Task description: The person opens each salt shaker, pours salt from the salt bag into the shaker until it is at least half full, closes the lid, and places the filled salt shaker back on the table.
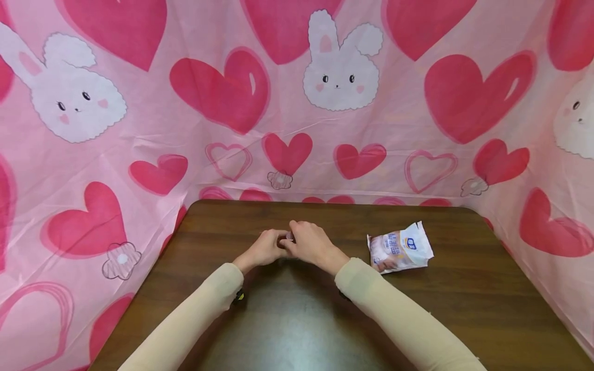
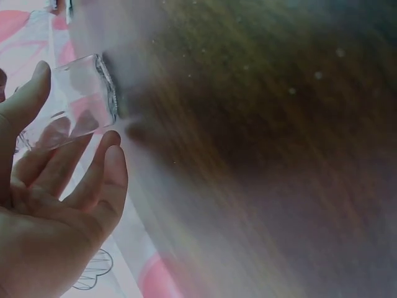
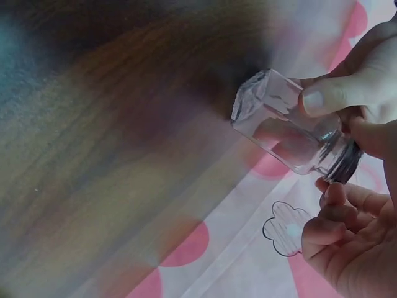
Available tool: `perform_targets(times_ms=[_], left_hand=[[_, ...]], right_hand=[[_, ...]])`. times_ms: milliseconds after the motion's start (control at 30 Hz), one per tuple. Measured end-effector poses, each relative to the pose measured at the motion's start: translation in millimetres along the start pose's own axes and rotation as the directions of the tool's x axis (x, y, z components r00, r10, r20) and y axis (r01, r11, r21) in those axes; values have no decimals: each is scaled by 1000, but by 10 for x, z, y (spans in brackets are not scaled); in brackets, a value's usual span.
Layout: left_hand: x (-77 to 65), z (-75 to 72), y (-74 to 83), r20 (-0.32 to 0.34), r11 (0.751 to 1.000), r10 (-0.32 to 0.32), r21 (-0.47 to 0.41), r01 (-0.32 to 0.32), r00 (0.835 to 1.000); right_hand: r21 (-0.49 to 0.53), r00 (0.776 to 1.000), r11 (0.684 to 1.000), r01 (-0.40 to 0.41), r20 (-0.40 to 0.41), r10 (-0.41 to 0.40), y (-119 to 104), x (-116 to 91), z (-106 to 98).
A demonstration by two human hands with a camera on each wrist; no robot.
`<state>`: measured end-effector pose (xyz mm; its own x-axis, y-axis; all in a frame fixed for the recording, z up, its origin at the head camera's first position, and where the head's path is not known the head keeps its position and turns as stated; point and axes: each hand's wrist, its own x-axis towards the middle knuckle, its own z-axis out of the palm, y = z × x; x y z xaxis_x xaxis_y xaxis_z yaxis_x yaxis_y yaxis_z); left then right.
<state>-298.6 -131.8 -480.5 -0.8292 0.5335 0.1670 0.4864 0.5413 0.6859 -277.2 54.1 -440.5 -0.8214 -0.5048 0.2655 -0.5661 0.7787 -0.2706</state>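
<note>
A small clear glass jar (image 3: 273,121) with squared sides and a dark lid (image 3: 345,164) is held between both hands. My left hand (image 1: 264,250) grips the jar's body, its thumb lying along the side in the left wrist view, where the glass (image 2: 80,93) shows with its base toward the table. At the lid end, my right hand (image 1: 313,242) pinches the lid between thumb and fingertips. From the head view, the hands hide nearly all of the jar.
On the brown wooden table (image 1: 287,319), a white and purple printed packet (image 1: 401,248) lies to the right of the hands. A pink curtain (image 1: 320,123) with hearts and rabbits hangs behind and along both sides of the table.
</note>
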Motion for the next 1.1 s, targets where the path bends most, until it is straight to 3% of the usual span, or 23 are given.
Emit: perform_targets(times_ms=[500,833,967,1100], left_hand=[[19,-13,-5,45,999,12,-44,-10,999],[35,-64,4,68,997,33,-71,-28,997],[37,-59,-12,70,997,34,-69,-29,997],[17,-35,-17,50,999,30,-45,-28,998]], right_hand=[[15,999,999,32,2,-32,-30,1,-20],[-6,982,982,190,10,-190,25,29,-62],[1,986,987,159,52,-159,17,27,-100],[33,995,997,63,73,-65,9,11,-108]])
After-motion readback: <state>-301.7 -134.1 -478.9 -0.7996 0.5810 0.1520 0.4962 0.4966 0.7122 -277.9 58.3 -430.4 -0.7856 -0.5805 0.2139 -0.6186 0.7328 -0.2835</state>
